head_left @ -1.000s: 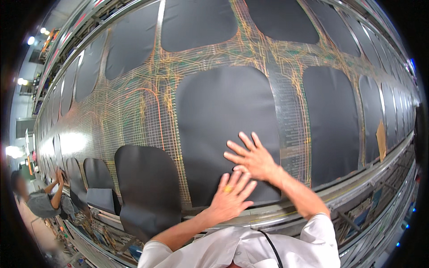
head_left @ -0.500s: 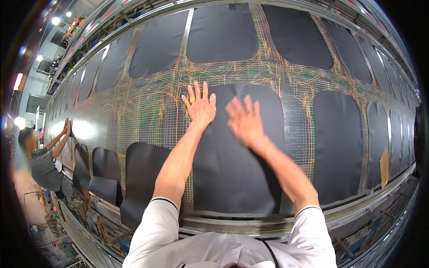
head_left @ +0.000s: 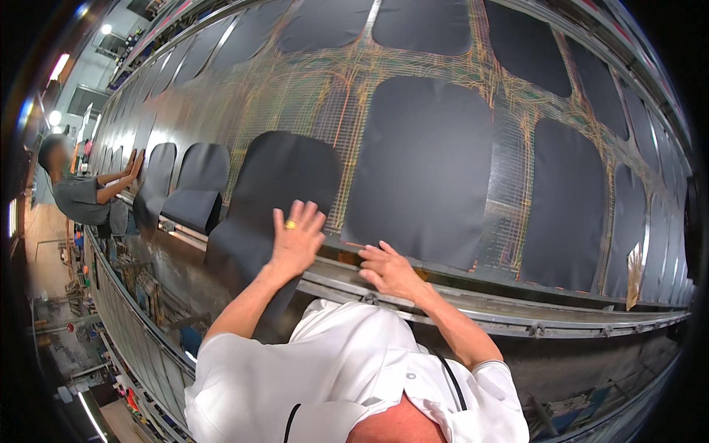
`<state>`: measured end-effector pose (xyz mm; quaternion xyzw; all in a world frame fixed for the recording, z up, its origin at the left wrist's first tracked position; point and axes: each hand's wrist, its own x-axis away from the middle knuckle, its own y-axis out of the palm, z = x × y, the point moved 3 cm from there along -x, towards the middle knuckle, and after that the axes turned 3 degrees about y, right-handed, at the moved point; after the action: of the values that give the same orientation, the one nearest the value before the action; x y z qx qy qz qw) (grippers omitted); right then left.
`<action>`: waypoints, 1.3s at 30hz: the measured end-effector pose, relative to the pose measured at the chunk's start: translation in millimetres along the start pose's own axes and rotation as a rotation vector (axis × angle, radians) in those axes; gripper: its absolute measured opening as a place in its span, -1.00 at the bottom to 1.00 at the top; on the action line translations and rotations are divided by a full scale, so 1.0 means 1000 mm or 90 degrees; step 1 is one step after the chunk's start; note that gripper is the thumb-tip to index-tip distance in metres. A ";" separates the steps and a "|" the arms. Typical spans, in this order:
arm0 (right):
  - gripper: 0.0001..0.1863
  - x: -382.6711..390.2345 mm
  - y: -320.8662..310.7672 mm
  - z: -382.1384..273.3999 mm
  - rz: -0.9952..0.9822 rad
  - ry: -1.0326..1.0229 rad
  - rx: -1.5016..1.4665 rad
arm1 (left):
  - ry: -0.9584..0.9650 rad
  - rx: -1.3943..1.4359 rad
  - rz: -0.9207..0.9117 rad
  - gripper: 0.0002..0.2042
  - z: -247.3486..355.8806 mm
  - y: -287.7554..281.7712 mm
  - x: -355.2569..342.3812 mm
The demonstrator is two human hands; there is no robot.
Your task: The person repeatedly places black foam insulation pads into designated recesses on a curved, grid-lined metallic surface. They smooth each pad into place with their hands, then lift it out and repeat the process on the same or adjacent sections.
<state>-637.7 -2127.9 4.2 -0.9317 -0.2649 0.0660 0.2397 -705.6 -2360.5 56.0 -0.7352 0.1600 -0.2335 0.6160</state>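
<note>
A large black sheet [head_left: 421, 162] with rounded far corners lies flat on a long table [head_left: 506, 177] marked with many coloured lines. My right hand [head_left: 391, 273] is at this sheet's near edge, holding nothing, with the fingers partly stretched out. To its left, my left hand [head_left: 299, 236], with a yellow band on one finger, spreads its fingers over a second black sheet [head_left: 284, 166]. That sheet's far part rests on the table, while its near part droops over the front edge. Whether my left palm presses on it I cannot tell.
A metal rail [head_left: 509, 319] runs along the table's front. More black sheets [head_left: 565, 199] lie to the right and along the far side. A folded-over sheet [head_left: 196, 184] is farther left, near a co-worker [head_left: 81, 196] with both hands on the table. A brown strip [head_left: 634, 277] lies at the right.
Both hands have come back from the far part of the large sheet to the table's near edge, the left one over the drooping sheet. My view has turned and shifted left.
</note>
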 end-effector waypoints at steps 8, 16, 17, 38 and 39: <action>-0.59 -0.013 0.081 -0.078 0.008 0.624 -0.686 | -0.590 0.229 0.150 -0.47 -0.239 0.040 0.169; -0.66 -0.038 0.201 -0.144 0.091 0.737 -0.789 | -0.636 0.953 -0.030 -0.67 -0.272 0.093 0.229; -0.68 -0.038 0.204 -0.148 0.132 0.731 -0.775 | -0.601 0.940 -0.061 -0.69 -0.277 0.082 0.227; -0.76 -0.188 -0.077 -0.301 0.648 -0.005 -0.657 | -0.162 1.373 0.302 -0.77 -0.369 -0.221 0.068; -0.79 -0.216 -0.094 -0.296 0.568 -0.003 -0.671 | -0.109 1.380 0.238 -0.77 -0.372 -0.228 0.044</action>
<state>-791.0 -2293.3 308.6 -0.9436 0.1467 0.0227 -0.2959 -881.5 -2648.9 334.9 0.2171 -0.0642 -0.1013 0.9688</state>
